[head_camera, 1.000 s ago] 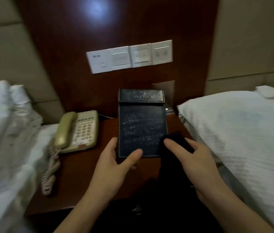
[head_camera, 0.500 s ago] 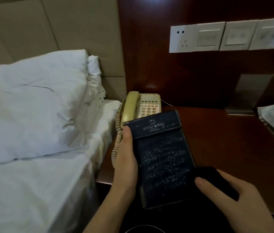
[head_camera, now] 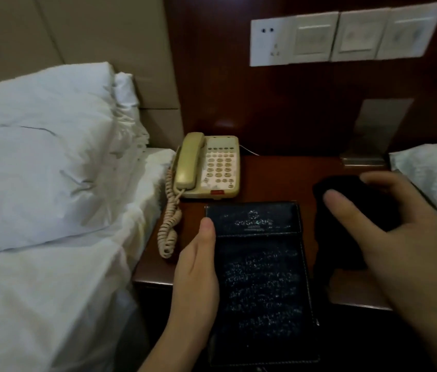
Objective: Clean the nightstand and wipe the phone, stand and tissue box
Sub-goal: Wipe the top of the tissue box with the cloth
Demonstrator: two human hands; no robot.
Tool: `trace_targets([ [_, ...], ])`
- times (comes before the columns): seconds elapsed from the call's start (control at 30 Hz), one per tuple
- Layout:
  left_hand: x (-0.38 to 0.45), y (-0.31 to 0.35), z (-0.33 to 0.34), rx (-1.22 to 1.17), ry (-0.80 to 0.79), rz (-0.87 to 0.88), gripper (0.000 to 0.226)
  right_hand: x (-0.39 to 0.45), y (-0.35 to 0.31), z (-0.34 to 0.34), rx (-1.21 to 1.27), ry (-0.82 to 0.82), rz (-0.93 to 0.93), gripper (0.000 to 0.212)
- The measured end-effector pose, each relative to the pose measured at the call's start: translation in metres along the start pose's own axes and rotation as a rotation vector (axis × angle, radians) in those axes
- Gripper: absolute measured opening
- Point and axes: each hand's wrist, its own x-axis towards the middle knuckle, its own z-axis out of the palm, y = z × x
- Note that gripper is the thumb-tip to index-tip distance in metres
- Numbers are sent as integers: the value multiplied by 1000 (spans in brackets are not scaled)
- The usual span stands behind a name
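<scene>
The right hand has moved up and away from the dark leather folder since half a second ago, and now bunches a black cloth over the nightstand, fingers curled round it. The left hand still grips the folder's left edge (thumb on top, other fingers hidden). The beige phone sits at the back left corner, just behind the folder.

The left hand reaches in from the near edge, thumb lying flat along the left side of a dark blue leather folder it grips. The right hand hovers farther right, fingers curled around a black cloth.
</scene>
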Motion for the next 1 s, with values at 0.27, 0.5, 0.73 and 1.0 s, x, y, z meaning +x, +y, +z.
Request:
trace_targets([
  [0.27,0,-14,11,-6,-79,-31,45,2,36,-3,-484,-343,-259,43],
  [0.5,4,-9,8,6,-114,-30,42,-4,30,-10,-464,-344,-353,37],
  [0.73,-4,-18,9,44,-219,142,45,-22,19,12,-579,-426,-444,25],
  [1.0,0,-23,7,-28,-114,188,44,-15,9,17,-546,-372,-419,21],
])
